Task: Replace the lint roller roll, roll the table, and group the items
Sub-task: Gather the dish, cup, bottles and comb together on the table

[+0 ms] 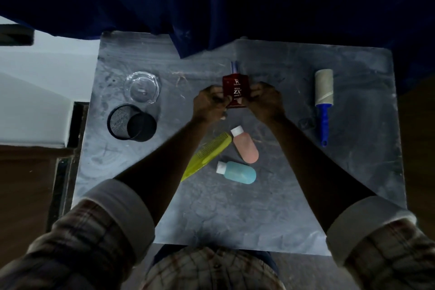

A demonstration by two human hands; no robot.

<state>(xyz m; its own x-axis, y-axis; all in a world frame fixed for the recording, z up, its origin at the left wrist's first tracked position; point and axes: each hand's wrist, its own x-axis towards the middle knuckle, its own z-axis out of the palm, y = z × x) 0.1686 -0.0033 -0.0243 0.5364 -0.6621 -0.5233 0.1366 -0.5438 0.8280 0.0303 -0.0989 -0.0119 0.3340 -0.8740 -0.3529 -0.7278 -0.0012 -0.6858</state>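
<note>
The fingers (pixel 219 99) of the left hand (pixel 208 105) are curling onto the left edge of a small red box (pixel 235 90). The right hand (pixel 267 99) is pinching the opposite edge, so I am seeing both hands gripping the box between them. They are holding it upright over the middle of the table (pixel 259 219), toward its far side. Its printed face is turning toward me and I am reading "RED ZX" on it. Something thin and blue (pixel 234 67) is showing just beyond the box's top edge. In this dim view it may be lying on the table behind the box, but I cannot tell.

The lint roller (pixel 323 101) is lying well to the right of the hands, apart from both. Its pale roll is pointing toward the far edge and its blue handle toward me.

On my side of the hands, a yellow-green comb (pixel 207 155) is lying slanted, its near end passing under the left forearm. A pink bottle (pixel 246 146) is lying just beside the comb's far end, white cap away from me. A blue bottle (pixel 237 172) is lying a little nearer, white cap to the left.

Off to the left, a glass bowl (pixel 142 87) is sitting on the table with a black mesh cup (pixel 131 122) just beside it on the near side. A dark blue cloth (pixel 211 7) is hanging over the table's far edge.
</note>
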